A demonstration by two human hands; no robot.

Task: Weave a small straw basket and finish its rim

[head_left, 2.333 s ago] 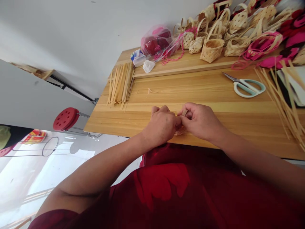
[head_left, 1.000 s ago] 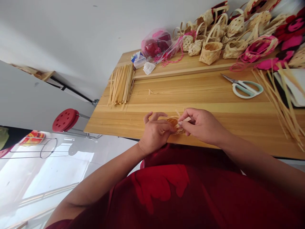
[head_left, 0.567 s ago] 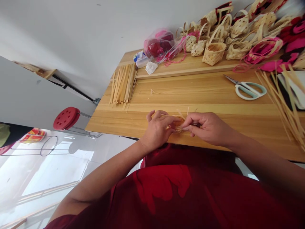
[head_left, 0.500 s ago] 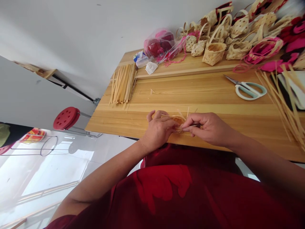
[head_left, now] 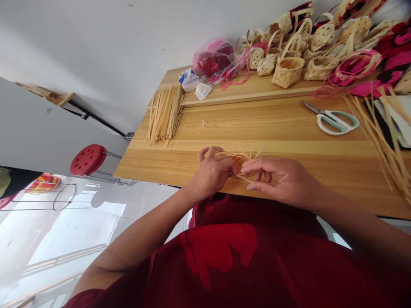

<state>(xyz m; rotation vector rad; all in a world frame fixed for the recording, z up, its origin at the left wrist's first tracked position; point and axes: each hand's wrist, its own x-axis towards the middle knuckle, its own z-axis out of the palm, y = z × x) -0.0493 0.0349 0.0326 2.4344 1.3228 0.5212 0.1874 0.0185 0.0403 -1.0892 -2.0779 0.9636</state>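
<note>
Close to the table's near edge, a small, partly woven piece (head_left: 237, 162) of tan strips sits between my hands, with loose strip ends sticking up and out. My left hand (head_left: 213, 171) is closed around its left side, and the fingers hide much of it. On the other side, my right hand (head_left: 279, 175) has its thumb and fingers apart. The fingertips lie against the piece's right side, and a thin strip (head_left: 246, 178) runs out to the thumb tip.
A bundle of flat strips (head_left: 165, 113) lies left. White-handled scissors (head_left: 337, 122) and long strips (head_left: 379, 137) lie right. Several small woven baskets (head_left: 288, 72), a plastic bag with pink and red contents (head_left: 213, 62) and crumpled tissue (head_left: 203, 91) stand along the back. A red stool (head_left: 88, 159) stands left.
My right hand has come out of its pinch on the strips, with thumb and fingers now spread. A strip that it held now points toward the thumb. My left hand keeps its hold.
</note>
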